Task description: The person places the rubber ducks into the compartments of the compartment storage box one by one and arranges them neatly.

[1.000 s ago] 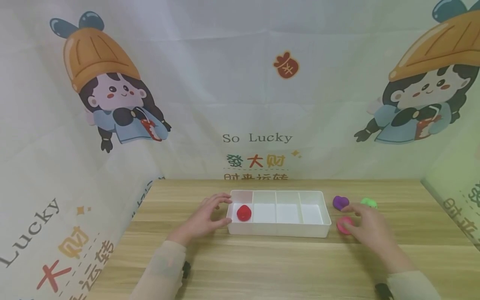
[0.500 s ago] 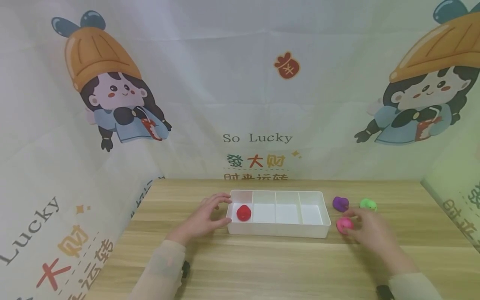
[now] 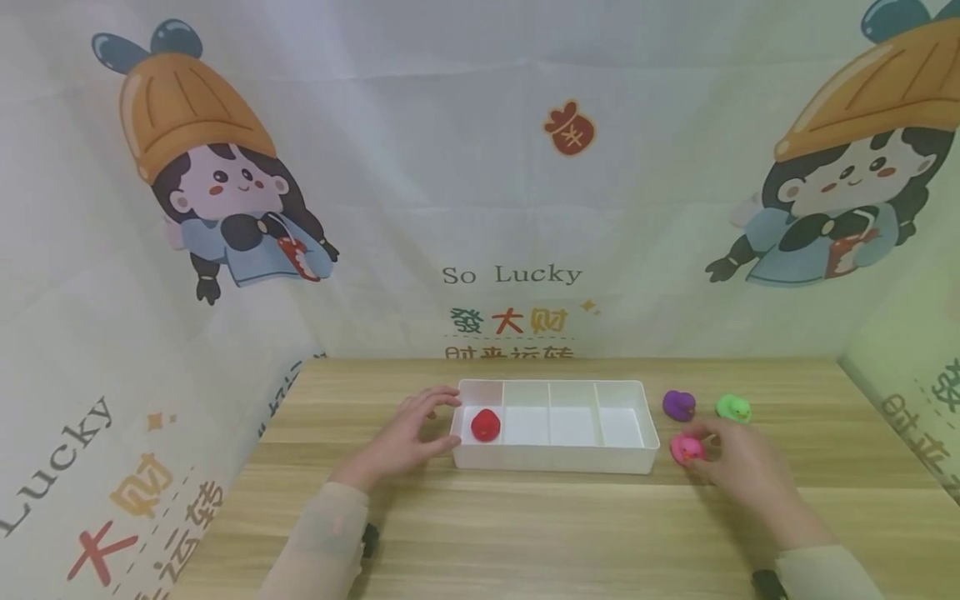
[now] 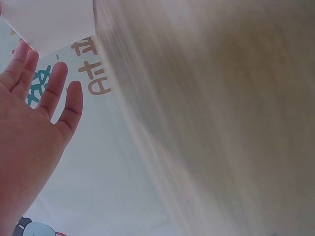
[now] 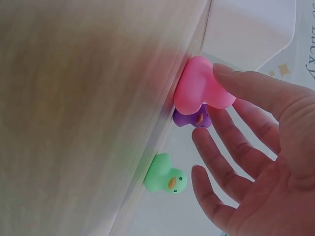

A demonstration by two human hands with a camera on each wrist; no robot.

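In the head view, a white tray (image 3: 555, 459) with several compartments stands on the table, with a red toy (image 3: 486, 425) in its leftmost one. My left hand (image 3: 401, 437) rests its thumb and fingertips against the tray's left end, the other fingers loosely extended. Right of the tray, my right hand (image 3: 742, 462) holds a pink rubber duck (image 3: 686, 450) between thumb and index finger. The right wrist view shows this pink duck (image 5: 194, 88) low at the tabletop, the remaining fingers spread. Behind it sit a purple rubber duck (image 3: 679, 406) and a green rubber duck (image 3: 733, 408).
The wooden table (image 3: 525, 533) reaches back to a printed cloth backdrop (image 3: 517, 192), which also covers both sides. The tray's right end wall stands just left of the pink duck.
The pink duck has turned in the right hand's fingers, so its beak now shows. That hand has shifted slightly, uncovering more of the green duck. The left hand has stayed at the tray.
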